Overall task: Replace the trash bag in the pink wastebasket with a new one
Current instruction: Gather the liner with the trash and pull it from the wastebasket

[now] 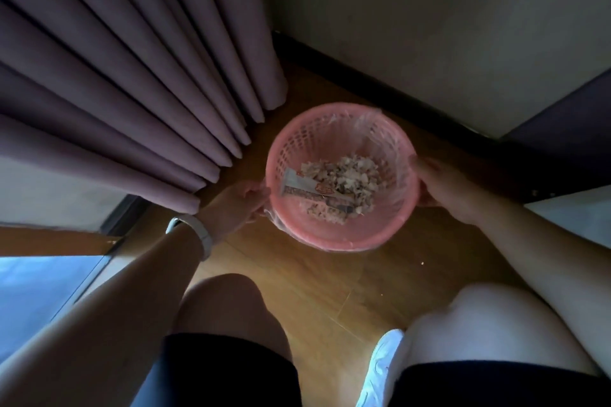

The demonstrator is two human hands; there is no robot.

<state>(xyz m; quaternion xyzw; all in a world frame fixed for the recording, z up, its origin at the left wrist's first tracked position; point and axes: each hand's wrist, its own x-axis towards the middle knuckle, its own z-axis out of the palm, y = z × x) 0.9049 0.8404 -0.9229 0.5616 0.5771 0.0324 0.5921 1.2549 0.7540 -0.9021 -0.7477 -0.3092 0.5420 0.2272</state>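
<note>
Pink wastebasket [330, 239], wood floor [314, 291] beneath. Clear trash bag [380, 129] lines it, edge folded over the rim. Left hand [241, 205] grips the rim at 8 o'clock, right hand [443, 185] at 3 o'clock. Inside: pale scraps [350, 172], a wrapper [305, 190]. Purple curtain [132, 76] at basket's 10 o'clock.

wooden floor [317, 274] | white shoe [380, 370], 2 crumbs [423, 263] | pink wastebasket [287, 145]: contact unclear

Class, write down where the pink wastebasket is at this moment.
In the head view, just right of centre, the pink wastebasket sits between the left hand and right hand, which hold its rim. It is right of the purple curtain, near the wall.
</note>
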